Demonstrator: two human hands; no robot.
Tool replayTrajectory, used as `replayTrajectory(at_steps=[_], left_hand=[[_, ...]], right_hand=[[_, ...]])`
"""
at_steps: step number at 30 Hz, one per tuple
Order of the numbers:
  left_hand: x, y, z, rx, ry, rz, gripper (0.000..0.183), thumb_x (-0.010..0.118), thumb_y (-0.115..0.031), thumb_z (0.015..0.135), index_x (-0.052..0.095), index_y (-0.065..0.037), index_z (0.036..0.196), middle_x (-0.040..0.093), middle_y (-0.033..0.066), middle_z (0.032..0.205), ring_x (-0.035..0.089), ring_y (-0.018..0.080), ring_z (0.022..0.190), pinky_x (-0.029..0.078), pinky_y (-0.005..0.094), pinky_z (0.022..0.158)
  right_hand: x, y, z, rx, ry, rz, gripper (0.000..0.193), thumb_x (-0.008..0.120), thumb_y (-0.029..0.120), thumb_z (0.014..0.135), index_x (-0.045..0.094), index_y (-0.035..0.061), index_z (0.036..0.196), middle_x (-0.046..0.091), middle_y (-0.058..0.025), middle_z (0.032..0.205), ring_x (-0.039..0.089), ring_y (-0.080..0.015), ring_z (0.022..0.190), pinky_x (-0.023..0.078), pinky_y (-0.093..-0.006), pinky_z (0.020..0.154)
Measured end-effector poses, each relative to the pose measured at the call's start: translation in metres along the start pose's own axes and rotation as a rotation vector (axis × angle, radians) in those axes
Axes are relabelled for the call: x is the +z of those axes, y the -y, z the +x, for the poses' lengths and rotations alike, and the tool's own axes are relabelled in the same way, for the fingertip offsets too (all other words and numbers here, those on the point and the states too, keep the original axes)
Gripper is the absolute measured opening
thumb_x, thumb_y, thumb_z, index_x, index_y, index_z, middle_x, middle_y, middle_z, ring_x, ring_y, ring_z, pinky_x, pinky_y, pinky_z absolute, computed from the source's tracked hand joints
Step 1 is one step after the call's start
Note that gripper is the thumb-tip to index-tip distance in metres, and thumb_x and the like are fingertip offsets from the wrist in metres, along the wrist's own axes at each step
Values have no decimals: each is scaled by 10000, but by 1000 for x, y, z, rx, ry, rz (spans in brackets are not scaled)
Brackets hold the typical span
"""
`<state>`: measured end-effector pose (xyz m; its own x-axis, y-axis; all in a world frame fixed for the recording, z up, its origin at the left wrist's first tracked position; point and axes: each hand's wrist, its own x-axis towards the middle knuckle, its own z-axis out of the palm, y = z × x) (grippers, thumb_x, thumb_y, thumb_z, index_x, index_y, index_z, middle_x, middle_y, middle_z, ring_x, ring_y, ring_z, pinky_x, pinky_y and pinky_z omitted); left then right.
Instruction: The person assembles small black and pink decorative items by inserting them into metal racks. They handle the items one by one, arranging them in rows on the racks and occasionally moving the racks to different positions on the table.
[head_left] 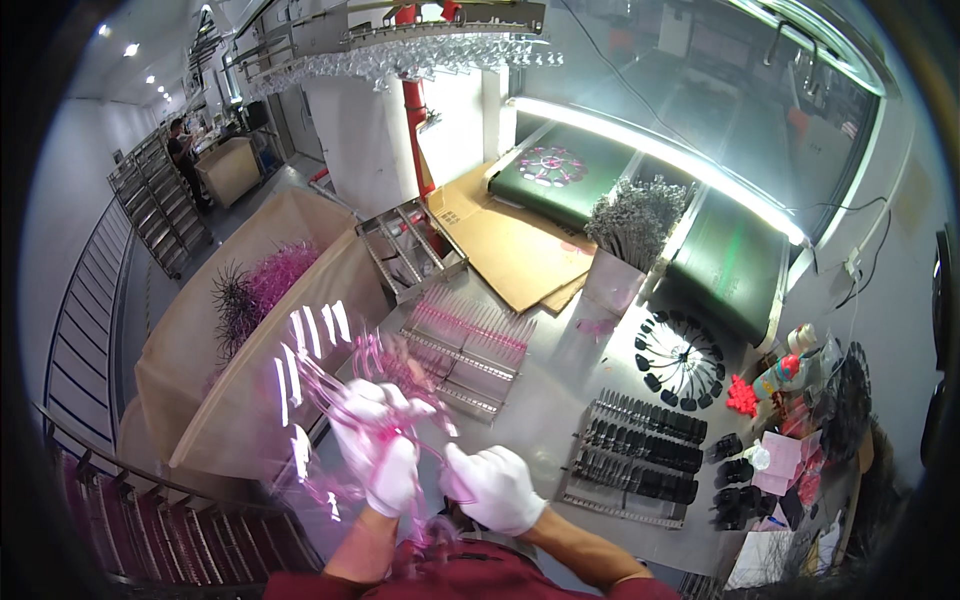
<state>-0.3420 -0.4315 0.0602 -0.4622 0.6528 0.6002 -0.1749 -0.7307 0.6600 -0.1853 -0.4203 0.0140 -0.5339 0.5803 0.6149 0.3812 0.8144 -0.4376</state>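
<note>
Pink plastic pieces [340, 400] — a thin, springy, light-looking bunch — sit clenched in the gloved left hand [385, 450]; gloved right hand [495, 490] pinches trailing ends. Probably snappable — best taken by the stems, above the steel table [550, 400].

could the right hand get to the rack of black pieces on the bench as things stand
Probably yes, once it lets go. The right hand is gripping the pink plastic pieces together with the left hand. The black rack lies just to its right on the bench, with nothing between.
</note>
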Motion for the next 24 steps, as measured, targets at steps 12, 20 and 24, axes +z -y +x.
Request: replayTrajectory(at_steps=[12, 20, 24], left_hand=[[-61, -3, 53, -556, 111, -843, 503, 604, 130, 782, 546, -97, 1227, 505, 62, 1332, 556, 295, 1117, 515, 439, 722], [-153, 47, 97, -806, 25, -1046, 370, 580, 89, 740, 545, -101, 1057, 548, 52, 1258, 526, 268, 1011, 482, 398, 737], [-144, 42, 101, -901, 417, -1193, 275, 664, -42, 785, 411, -126, 854, 415, 57, 897, 388, 262, 786, 382, 396, 631]], right_hand=[[16, -13, 53, 832, 115, 2183, 536, 586, 283, 1108, 466, 16, 1557, 637, -60, 898, 638, -224, 797, 551, -452, 808], [27, -38, 69, 291, 16, 127, 319, 757, 131, 967, 717, 17, 1262, 735, -95, 874, 713, -227, 737, 562, -326, 694], [5, -58, 106, 864, 159, 1134, 542, 773, 423, 1006, 673, -41, 1267, 763, -65, 1039, 721, -114, 909, 533, -243, 683]])
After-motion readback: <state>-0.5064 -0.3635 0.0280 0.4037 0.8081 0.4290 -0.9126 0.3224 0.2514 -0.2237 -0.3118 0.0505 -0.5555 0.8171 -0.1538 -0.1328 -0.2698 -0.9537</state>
